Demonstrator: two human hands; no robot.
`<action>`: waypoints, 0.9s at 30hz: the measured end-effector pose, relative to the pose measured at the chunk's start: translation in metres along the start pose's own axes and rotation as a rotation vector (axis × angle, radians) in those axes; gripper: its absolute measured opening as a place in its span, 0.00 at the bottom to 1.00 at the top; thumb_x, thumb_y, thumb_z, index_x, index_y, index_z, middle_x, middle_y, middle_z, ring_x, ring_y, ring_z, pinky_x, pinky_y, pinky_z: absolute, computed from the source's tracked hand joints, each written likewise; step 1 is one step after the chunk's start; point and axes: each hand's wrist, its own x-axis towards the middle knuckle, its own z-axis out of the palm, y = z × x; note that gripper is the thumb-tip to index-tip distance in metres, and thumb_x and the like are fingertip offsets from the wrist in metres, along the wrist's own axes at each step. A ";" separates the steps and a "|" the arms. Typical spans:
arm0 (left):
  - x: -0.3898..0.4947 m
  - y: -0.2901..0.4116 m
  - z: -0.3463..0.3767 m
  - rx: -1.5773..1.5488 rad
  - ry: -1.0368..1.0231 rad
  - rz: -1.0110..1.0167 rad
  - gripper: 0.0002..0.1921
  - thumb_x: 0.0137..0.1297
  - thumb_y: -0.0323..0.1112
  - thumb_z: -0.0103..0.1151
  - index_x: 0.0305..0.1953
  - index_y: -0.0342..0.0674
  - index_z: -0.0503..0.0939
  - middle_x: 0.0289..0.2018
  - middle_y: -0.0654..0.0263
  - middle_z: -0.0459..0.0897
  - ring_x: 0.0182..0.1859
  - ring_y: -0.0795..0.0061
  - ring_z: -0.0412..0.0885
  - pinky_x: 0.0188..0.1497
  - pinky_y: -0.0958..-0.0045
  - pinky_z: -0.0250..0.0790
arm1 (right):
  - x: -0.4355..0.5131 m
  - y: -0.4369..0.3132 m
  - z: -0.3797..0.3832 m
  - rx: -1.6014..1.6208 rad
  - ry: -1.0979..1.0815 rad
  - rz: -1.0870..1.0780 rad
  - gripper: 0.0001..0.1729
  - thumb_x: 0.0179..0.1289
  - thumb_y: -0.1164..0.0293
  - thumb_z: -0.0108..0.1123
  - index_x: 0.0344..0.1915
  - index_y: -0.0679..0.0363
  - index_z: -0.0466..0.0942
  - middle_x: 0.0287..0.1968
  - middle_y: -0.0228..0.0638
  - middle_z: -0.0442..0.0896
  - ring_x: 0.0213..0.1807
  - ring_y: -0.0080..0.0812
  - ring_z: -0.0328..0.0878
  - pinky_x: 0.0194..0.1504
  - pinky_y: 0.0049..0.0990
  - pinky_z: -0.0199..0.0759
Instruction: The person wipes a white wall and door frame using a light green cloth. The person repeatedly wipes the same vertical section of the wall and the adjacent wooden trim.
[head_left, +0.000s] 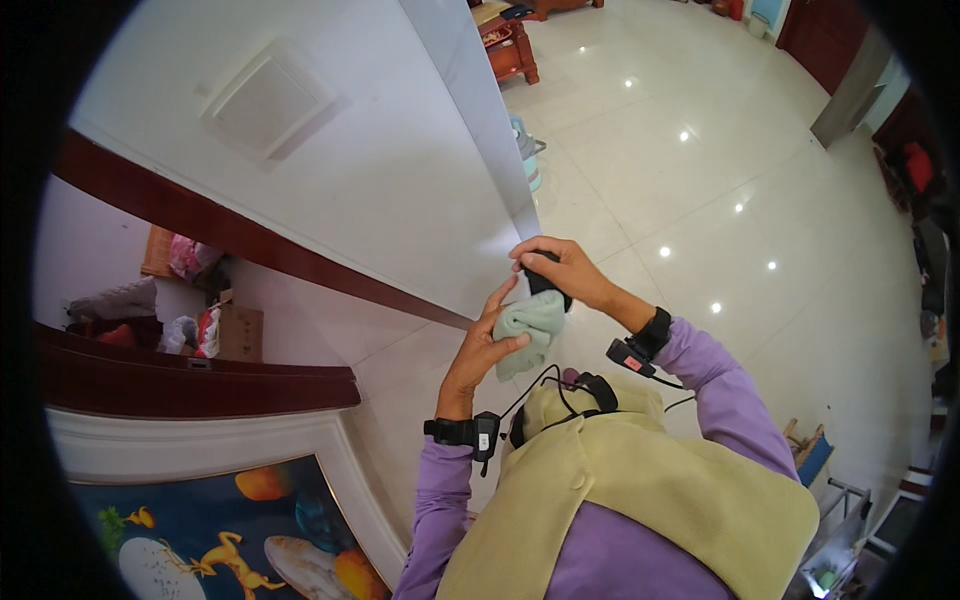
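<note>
My left hand (487, 349) holds a folded pale green cloth (532, 326) between thumb and fingers, in front of my chest. Just beyond it, my right hand (566, 274) grips a black object (545, 281), whose kind I cannot tell. The cloth lies against the near end of this black object. Both wrists wear black straps with small devices, and dark cables run from them towards my body.
A white wall (360, 172) with a switch-like panel (262, 101) rises close on the left, beside a dark red door frame (270, 259). Past the doorway stands a cardboard box (241, 330). A framed picture (247, 532) hangs at lower left. Glossy floor tiles (637, 172) extend to the right.
</note>
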 end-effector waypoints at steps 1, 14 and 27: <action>0.000 -0.003 0.003 -0.073 0.050 -0.016 0.26 0.54 0.30 0.64 0.56 0.33 0.74 0.69 0.64 0.58 0.66 0.73 0.61 0.67 0.69 0.52 | 0.001 -0.002 0.006 -0.016 -0.017 -0.038 0.12 0.69 0.69 0.52 0.44 0.65 0.78 0.36 0.31 0.81 0.39 0.19 0.75 0.44 0.21 0.70; -0.014 -0.011 -0.010 -0.084 0.143 -0.139 0.18 0.54 0.33 0.65 0.47 0.33 0.79 0.43 0.66 0.81 0.46 0.76 0.77 0.53 0.72 0.67 | 0.021 -0.013 0.040 -0.185 -0.405 -0.232 0.13 0.69 0.68 0.52 0.50 0.61 0.76 0.44 0.32 0.79 0.47 0.25 0.73 0.52 0.25 0.67; 0.004 -0.012 -0.015 0.149 0.770 0.244 0.21 0.65 0.35 0.59 0.57 0.35 0.71 0.52 0.66 0.72 0.53 0.75 0.71 0.56 0.72 0.64 | -0.008 0.006 0.035 -0.031 -0.342 0.128 0.39 0.67 0.60 0.58 0.70 0.59 0.51 0.61 0.42 0.66 0.58 0.33 0.67 0.53 0.28 0.68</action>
